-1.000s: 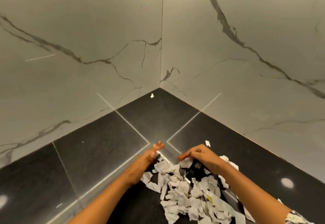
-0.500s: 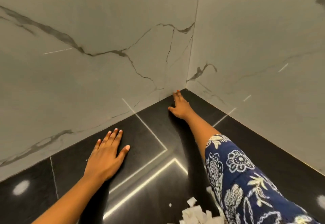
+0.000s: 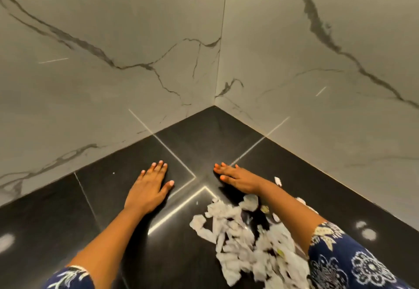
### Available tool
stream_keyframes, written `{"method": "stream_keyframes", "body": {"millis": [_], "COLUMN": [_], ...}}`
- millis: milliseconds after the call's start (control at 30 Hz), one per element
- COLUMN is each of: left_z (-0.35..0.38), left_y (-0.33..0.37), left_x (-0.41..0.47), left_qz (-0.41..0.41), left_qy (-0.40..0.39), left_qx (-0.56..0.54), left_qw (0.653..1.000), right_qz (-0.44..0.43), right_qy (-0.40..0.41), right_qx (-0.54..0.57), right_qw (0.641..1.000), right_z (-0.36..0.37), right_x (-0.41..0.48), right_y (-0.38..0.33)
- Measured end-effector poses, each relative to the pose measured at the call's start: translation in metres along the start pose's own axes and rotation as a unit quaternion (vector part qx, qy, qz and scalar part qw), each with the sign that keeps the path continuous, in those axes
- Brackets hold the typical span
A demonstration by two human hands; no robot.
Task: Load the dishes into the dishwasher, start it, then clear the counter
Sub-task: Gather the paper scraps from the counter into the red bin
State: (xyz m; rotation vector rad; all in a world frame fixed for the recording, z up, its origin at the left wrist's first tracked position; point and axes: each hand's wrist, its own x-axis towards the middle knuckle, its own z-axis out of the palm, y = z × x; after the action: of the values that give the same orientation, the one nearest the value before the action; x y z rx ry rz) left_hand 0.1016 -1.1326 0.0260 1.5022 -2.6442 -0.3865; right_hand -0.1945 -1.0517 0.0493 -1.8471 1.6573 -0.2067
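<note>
Two hands rest on the dark counter [image 3: 56, 220]. The left hand [image 3: 148, 189] lies flat, fingers straight, holding nothing. The right hand [image 3: 235, 178] has its fingers extended and grips nothing, just beyond a heap of torn paper scraps [image 3: 244, 238] lying right of centre. No dishes or dishwasher are in view. Judgement: counter clearing is unfinished and the scraps are not yet removed.
</note>
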Motion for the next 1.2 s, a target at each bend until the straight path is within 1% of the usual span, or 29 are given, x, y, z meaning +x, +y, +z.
{"method": "stream_keyframes", "body": {"millis": [67, 167, 333, 367, 400, 433, 467, 500, 533, 567, 600, 667, 733, 800, 867, 900, 1033, 1200], "left_z": [0.006, 0.021, 0.041, 0.041, 0.04, 0.038, 0.036, 0.033, 0.03, 0.028, 0.029, 0.032, 0.034, 0.035, 0.042, 0.046, 0.053, 0.052], "left_y": [0.032, 0.072, 0.132, 0.141, 0.149, 0.155, 0.159, 0.161, 0.159, 0.157, 0.155, 0.154, 0.16, 0.165, 0.171, 0.175, 0.205, 0.227], "left_x": [-0.033, -0.07, -0.107, -0.113, -0.118, -0.123, -0.125, -0.124, -0.121, -0.113, -0.103, -0.074, -0.046, -0.031, -0.039, -0.051, -0.097, -0.142], "left_qz": [0.041, 0.058, 0.095, 0.109, 0.121, 0.119, 0.101, 0.061, 0.008, -0.04, -0.065, -0.056, -0.016, 0.044, 0.103, 0.119, 0.131, 0.134], "left_qy": [-0.022, -0.042, -0.053, -0.06, -0.071, -0.076, -0.061, -0.027, 0.013, 0.048, 0.064, 0.039, 0.005, -0.006, -0.038, -0.049, -0.067, -0.089], "left_qx": [-0.01, -0.037, -0.078, -0.093, -0.127, -0.175, -0.243, -0.311, -0.358, -0.373, -0.349, -0.255, -0.176, -0.144, -0.146, -0.146, -0.137, -0.16], "left_qw": [0.999, 0.997, 0.991, 0.988, 0.982, 0.974, 0.963, 0.948, 0.934, 0.926, 0.933, 0.965, 0.984, 0.989, 0.983, 0.981, 0.98, 0.974], "right_qz": [0.0, 0.003, 0.012, 0.02, 0.028, 0.038, 0.051, 0.069, 0.088, 0.11, 0.132, 0.17, 0.184, 0.163, 0.122, 0.102, 0.07, 0.074], "right_qy": [-0.013, -0.009, -0.001, 0.021, 0.059, 0.116, 0.178, 0.232, 0.262, 0.265, 0.247, 0.185, 0.12, 0.08, 0.046, 0.026, -0.011, -0.028], "right_qx": [0.006, -0.002, -0.045, -0.032, -0.011, 0.014, 0.035, 0.044, 0.04, 0.036, 0.036, 0.059, 0.048, 0.039, 0.085, 0.094, 0.06, 0.058], "right_qw": [1.0, 1.0, 0.999, 0.999, 0.998, 0.992, 0.982, 0.969, 0.96, 0.957, 0.959, 0.966, 0.974, 0.983, 0.988, 0.99, 0.996, 0.995], "right_z": [0.014, 0.035, 0.052, 0.052, 0.05, 0.045, 0.038, 0.028, 0.017, 0.007, -0.002, -0.013, -0.017, -0.018, -0.007, 0.003, 0.04, 0.059], "right_x": [-0.049, -0.109, -0.168, -0.175, -0.182, -0.187, -0.188, -0.187, -0.182, -0.174, -0.165, -0.14, -0.12, -0.115, -0.129, -0.14, -0.192, -0.252], "right_y": [-0.002, -0.001, 0.0, 0.001, 0.001, 0.003, 0.006, 0.013, 0.019, 0.029, 0.037, 0.05, 0.059, 0.059, 0.055, 0.053, 0.043, 0.027]}}
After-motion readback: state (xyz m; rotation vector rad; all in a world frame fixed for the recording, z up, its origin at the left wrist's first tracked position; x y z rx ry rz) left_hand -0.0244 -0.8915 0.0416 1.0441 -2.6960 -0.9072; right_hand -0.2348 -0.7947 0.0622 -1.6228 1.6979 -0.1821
